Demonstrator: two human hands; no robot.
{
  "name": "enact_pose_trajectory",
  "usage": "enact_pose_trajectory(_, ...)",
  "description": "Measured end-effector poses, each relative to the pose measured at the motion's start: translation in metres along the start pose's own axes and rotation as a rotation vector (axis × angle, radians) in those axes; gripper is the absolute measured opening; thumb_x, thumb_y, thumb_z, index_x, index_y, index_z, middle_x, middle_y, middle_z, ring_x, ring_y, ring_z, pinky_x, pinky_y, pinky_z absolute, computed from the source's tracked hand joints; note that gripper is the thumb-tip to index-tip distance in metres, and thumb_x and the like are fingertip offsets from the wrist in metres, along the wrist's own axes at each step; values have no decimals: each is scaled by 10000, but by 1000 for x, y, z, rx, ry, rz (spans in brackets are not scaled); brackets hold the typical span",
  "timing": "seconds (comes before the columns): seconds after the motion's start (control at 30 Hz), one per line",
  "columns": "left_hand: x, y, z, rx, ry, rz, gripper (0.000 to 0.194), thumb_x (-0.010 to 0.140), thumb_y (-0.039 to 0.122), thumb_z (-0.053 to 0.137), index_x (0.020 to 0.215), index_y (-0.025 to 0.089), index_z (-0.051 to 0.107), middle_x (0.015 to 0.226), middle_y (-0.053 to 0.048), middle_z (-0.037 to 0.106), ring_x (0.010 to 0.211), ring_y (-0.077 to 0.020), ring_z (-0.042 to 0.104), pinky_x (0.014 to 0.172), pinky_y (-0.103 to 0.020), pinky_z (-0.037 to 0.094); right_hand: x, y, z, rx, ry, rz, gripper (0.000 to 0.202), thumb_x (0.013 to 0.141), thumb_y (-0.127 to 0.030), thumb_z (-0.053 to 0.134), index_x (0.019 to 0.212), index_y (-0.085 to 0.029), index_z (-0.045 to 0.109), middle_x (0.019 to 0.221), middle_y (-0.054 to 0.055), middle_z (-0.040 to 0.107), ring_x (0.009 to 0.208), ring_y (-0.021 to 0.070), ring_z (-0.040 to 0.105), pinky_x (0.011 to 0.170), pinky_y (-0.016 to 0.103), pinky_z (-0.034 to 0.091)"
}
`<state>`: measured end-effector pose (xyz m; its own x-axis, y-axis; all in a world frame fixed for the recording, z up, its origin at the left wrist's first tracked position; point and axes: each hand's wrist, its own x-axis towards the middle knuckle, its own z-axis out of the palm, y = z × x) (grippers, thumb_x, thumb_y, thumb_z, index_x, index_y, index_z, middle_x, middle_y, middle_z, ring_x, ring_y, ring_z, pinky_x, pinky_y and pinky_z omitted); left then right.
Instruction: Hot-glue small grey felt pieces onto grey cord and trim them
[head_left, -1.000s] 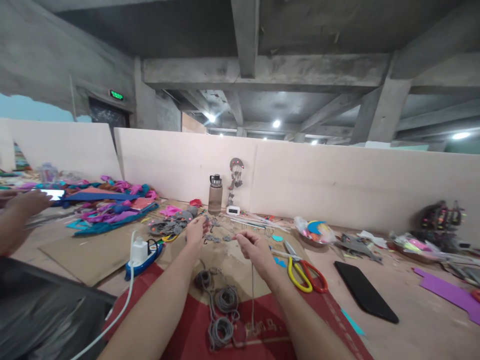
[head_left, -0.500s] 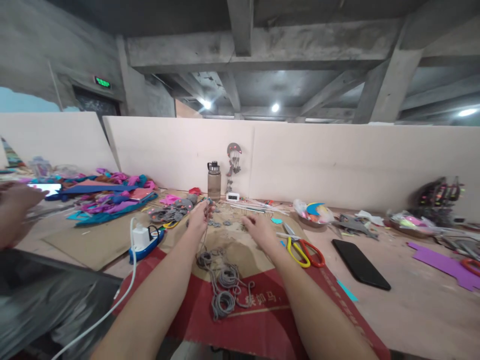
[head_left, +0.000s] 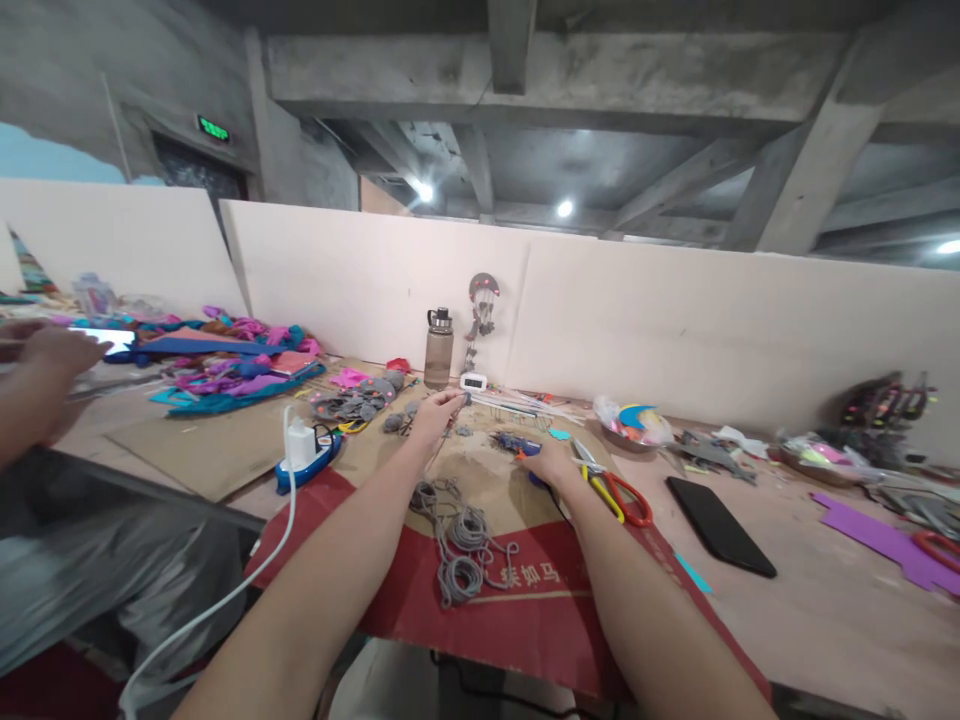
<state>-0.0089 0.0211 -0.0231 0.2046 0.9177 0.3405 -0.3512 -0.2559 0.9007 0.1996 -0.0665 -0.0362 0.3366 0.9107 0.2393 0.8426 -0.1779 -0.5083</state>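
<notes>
My left hand is closed over the cardboard, its fingertips pinching a small grey piece. To the right, my right hand wraps round the handle of a dark blue glue gun, whose nozzle points left. Coils of grey cord lie between my forearms on the red and tan cardboard. Small grey scraps lie near my left hand. Scissors with red and yellow handles rest just right of my right hand.
A bottle and a small white clock stand at the back. On the right lies a black phone. A white charger sits at left in a blue power strip. Another person's hands hold a lit phone at far left.
My right hand has taken hold of the glue gun, which was not visible in it before. My left hand has shifted slightly right. The whole view has turned a little.
</notes>
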Motion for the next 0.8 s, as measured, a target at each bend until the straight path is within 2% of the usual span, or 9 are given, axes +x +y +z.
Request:
enact_pose_trajectory(0.13, 3, -2, -2, -5, 12, -14, 322, 610, 412, 728, 724, 137, 605, 518, 59, 442, 413, -35, 312, 406, -189, 219, 5, 1, 1, 53, 16, 82, 177, 582, -309, 660, 702, -179, 647, 511, 25, 589, 456, 173, 544, 448, 264, 387)
enact_pose_trajectory(0.27, 8, -8, -6, -5, 28, -61, 310, 598, 394, 735, 705, 135, 602, 469, 69, 403, 388, -37, 277, 392, -194, 185, 7, -12, -7, 117, 85, 58, 141, 665, -287, 564, 737, -178, 615, 556, 32, 588, 519, 166, 551, 474, 247, 370)
enact_pose_trajectory(0.4, 10, -13, -7, -12, 36, -102, 290, 601, 372, 737, 702, 133, 608, 496, 44, 468, 386, -39, 283, 392, -194, 171, -3, -29, -13, 206, 117, -14, 185, 714, -251, 458, 826, -180, 587, 595, 24, 587, 581, 172, 561, 519, 250, 384)
enact_pose_trajectory(0.57, 8, -11, -8, -42, 55, -149, 297, 586, 368, 746, 684, 126, 603, 531, 30, 501, 396, -32, 298, 396, -189, 149, -13, -50, -3, 768, 62, 40, 85, 636, -200, 515, 720, -203, 509, 523, -33, 494, 509, 141, 504, 505, 249, 407)
enact_pose_trajectory(0.63, 9, -9, -9, -58, 70, -156, 298, 590, 365, 742, 686, 122, 598, 524, 36, 480, 401, -28, 299, 396, -182, 143, -10, -66, -4, 887, 35, 58, 69, 655, -213, 505, 715, -211, 471, 538, -45, 479, 490, 120, 492, 510, 253, 448)
enact_pose_trajectory(0.73, 10, -7, -11, -72, 97, -168, 278, 595, 337, 738, 668, 122, 577, 489, 55, 421, 395, -25, 283, 391, -177, 143, -2, -100, -25, 1041, 31, 47, 68, 697, -217, 493, 735, -219, 436, 583, -50, 481, 532, 96, 501, 572, 253, 511)
enact_pose_trajectory(0.8, 11, -6, -12, -86, 114, -168, 266, 594, 316, 737, 657, 124, 563, 486, 59, 407, 395, -23, 279, 389, -177, 149, 2, -123, -46, 1150, 33, 19, 89, 705, -196, 494, 770, -221, 439, 667, -42, 544, 579, 80, 525, 605, 241, 529)
